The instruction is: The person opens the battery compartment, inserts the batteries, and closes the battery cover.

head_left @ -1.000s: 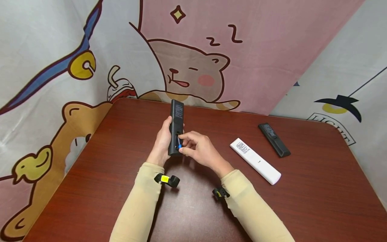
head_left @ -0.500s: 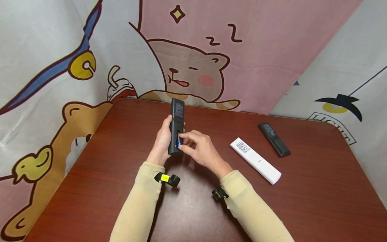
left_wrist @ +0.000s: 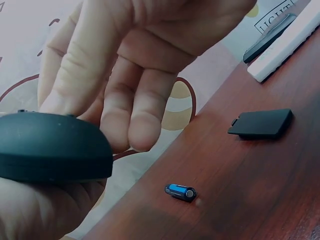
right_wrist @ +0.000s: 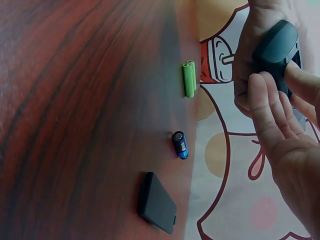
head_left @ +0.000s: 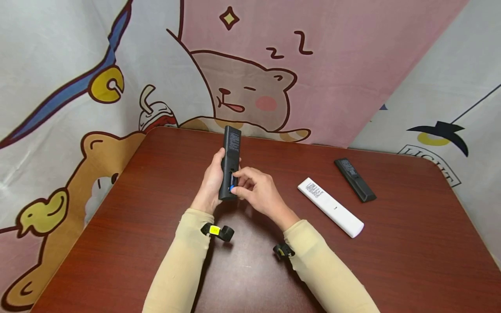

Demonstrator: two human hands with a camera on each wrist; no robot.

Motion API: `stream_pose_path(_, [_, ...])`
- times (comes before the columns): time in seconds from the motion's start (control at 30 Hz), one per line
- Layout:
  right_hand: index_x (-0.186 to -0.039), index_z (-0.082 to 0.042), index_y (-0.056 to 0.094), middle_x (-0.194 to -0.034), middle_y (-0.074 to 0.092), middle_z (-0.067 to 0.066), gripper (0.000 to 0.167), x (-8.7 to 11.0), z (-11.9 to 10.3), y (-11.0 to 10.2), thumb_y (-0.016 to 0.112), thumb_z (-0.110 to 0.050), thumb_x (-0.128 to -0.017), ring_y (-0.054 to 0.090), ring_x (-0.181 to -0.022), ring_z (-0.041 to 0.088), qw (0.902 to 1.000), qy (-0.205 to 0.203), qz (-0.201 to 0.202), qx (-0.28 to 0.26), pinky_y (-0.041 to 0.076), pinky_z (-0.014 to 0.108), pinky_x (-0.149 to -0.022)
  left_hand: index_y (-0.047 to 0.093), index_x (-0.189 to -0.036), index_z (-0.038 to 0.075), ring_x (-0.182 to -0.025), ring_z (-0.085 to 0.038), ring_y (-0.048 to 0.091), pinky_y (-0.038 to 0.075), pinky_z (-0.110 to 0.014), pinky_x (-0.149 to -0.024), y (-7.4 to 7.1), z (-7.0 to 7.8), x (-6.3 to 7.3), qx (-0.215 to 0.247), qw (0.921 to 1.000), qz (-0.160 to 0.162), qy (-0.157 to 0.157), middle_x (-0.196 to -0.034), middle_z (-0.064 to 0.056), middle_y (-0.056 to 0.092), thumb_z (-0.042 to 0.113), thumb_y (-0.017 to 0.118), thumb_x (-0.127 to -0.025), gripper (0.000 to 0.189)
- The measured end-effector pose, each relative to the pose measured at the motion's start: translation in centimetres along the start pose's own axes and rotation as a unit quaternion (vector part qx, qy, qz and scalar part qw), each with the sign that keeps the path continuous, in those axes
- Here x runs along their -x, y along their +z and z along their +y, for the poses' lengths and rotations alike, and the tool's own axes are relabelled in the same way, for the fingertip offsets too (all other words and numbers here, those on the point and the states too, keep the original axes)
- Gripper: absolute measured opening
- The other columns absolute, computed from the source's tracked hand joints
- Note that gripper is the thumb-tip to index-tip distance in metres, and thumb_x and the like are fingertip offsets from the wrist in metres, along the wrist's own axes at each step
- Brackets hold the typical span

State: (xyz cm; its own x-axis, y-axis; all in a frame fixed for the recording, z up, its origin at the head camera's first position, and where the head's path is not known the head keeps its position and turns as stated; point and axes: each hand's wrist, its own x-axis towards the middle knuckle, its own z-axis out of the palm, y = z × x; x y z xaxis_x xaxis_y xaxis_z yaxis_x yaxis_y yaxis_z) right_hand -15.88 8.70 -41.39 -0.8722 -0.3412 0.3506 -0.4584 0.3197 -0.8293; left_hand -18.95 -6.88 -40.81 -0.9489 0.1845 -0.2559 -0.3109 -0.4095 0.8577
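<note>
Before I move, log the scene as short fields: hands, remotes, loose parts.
Left hand: holds open remote, back facing up
Right hand: pinches blue battery at the remote's open back; seating unclear
White remote: on table
Second remote: black, beside white remote
Loose battery: on table
Green batteries: two, side by side, on table
Cover: black, on table

Cream and black

The left sleeve (head_left: 178, 261) and right sleeve (head_left: 328, 265) are cream cloth, close-fitting and lightly creased. The left strap (head_left: 225, 234) is black, with a bright yellow label (head_left: 215, 230) and a rounded end; the right strap (head_left: 287, 250), also black, shows a little yellow.
</note>
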Motion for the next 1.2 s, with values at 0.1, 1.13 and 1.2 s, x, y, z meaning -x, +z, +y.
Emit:
stream_pose_path(0.1, [-0.111, -0.002, 0.07, -0.08, 0.066, 0.01, 0.026, 0.0, 0.1, 0.1, 0.08, 0.002, -0.087, 0.065, -0.062, 0.016, 0.9997, 0.014, 0.002, -0.019, 0.058, 0.029, -0.057, 0.052, -0.134, 0.0, -0.074, -0.013, 0.055, 0.049, -0.027, -0.063, 0.0, -0.1, 0.0, -0.004, 1.0, 0.002, -0.006, -0.103, -0.009, 0.053, 0.056, 0.031, -0.109, 0.065])
stream_pose_path(1.13, [-0.11, -0.005, 0.076, -0.097, 0.07, 0.008, 0.015, -0.6, 1.4, -1.2, 0.068, -0.009, -0.098, 0.066, -0.082, 0.02, 0.9965, 0.029, 0.036, 0.069, 0.054, 0.033, -0.075, 0.051, -0.141, 0.004, -0.077, -0.016, 0.056, 0.051, -0.028, -0.068, -2.2, 0.4, 0.0, -0.001, 1.0, -0.007, 0.005, -0.105, -0.007, 0.057, 0.057, 0.027, -0.11, 0.066])
stream_pose_path(1.2, [-0.109, -0.005, 0.076, -0.1, 0.071, 0.009, 0.015, -0.7, 1.5, -1.1, 0.068, -0.01, -0.097, 0.065, -0.087, 0.022, 0.9948, 0.035, 0.038, 0.088, 0.054, 0.036, -0.078, 0.05, -0.143, 0.004, -0.077, -0.016, 0.056, 0.051, -0.028, -0.068, -2.2, 0.5, 0.0, -0.002, 0.9999, -0.007, 0.008, -0.104, -0.006, 0.057, 0.057, 0.027, -0.11, 0.066])
